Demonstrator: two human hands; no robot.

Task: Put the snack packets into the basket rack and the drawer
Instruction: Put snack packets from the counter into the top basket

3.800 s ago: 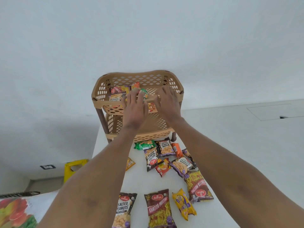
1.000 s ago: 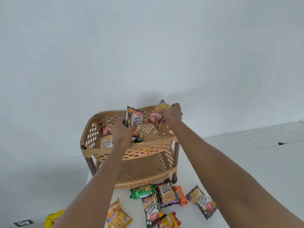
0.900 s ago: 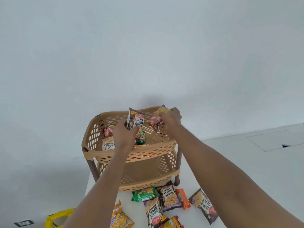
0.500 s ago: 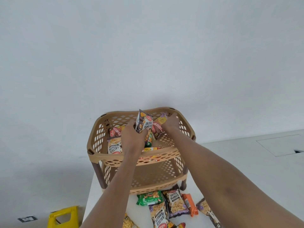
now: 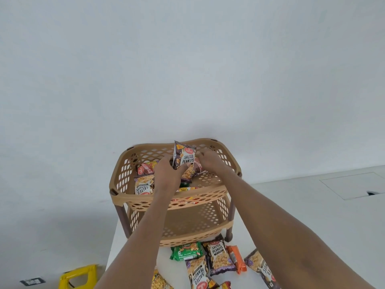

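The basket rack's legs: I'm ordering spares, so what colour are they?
Dark brown legs, against the tan basket rack; the head view shows them best.

We are facing a plain white wall (image 5: 187, 69) that is filling most of the view, with soft, even light lying across it and greying toward the lower left. Below it a white counter (image 5: 173, 272) is running toward us. On the right a pale floor (image 5: 323, 205) is stretching away, carrying a rectangular inset panel (image 5: 354, 184) with a small dark gap (image 5: 373, 193) at its right edge. Low on the left a yellow plastic stool (image 5: 78, 277) is standing, and a small dark plate (image 5: 32, 281) is sitting just beside it — on wall or floor, we cannot tell.
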